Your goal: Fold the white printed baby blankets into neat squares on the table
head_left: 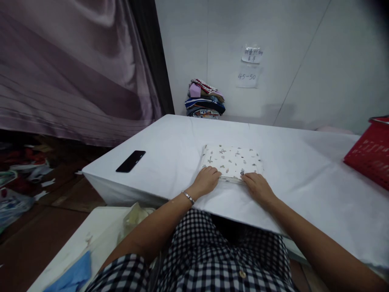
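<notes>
A folded white cloth (232,159) with a small scattered print lies flat on the white-covered table (170,142), its layers showing along the front edge. My left hand (207,180), with a silver bracelet at the wrist, grips the cloth's front left corner, fingers bent over it. At the front right corner, my right hand (257,187) has its fingers closed on the edge. Both thumbs point toward the middle of the front edge; the undersides of the fingers are hidden.
A black phone (131,161) lies on the table's left. At the back by the wall stands a stack of folded fabrics (205,99). A red plastic basket (370,150) is at the right edge. Lower left, a white surface (73,239) holds a blue cloth (74,273).
</notes>
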Motion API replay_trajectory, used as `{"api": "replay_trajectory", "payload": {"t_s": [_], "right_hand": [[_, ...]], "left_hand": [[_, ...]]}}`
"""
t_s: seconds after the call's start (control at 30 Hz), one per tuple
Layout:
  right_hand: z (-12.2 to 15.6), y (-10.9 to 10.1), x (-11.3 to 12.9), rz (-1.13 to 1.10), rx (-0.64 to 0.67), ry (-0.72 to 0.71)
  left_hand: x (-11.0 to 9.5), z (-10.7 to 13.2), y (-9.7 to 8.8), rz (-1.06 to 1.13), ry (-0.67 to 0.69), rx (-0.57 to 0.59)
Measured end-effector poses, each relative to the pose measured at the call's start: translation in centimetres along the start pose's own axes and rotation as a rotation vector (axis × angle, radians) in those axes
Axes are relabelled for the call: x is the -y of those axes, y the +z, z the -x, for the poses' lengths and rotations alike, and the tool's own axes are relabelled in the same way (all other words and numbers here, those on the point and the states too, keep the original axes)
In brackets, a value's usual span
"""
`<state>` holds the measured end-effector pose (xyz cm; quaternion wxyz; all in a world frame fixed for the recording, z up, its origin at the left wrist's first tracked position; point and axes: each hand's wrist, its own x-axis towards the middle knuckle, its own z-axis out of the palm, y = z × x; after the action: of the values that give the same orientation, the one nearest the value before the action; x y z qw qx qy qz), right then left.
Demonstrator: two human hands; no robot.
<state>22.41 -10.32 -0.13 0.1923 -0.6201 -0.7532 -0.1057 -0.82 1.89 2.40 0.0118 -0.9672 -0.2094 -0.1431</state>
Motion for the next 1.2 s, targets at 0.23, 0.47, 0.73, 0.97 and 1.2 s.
{"api": "replay_trajectory", "payload": {"t_s": [0.23,0.47,0.73,0.97,1.2], "right_hand": [[-0.1,-0.3,0.1,-0.064,0.021,0.042],[-0.3,-0.1,0.0,-0.023,0.053,0.056],[-0.4,-0.3,0.1,-0.016,0.062,0.054],[0.3,0.4,-0.6,0.058,-0.008,-0.025],[1.0,0.2,-1.3,0.107,-0.017,-0.097]], "left_hand": [[0.3,-0.2,-0.1,0.001,-0.001,0.008],[0.5,-0.2,0.1,-0.084,0.021,-0.022],[0.7,-0.6,1.0,-0.172,0.041,-0.107],[0.6,0.4,1.2,-0.14,0.022,-0.072],[1.5,1.4,0.8,-0.155,-0.032,-0.071]]}}
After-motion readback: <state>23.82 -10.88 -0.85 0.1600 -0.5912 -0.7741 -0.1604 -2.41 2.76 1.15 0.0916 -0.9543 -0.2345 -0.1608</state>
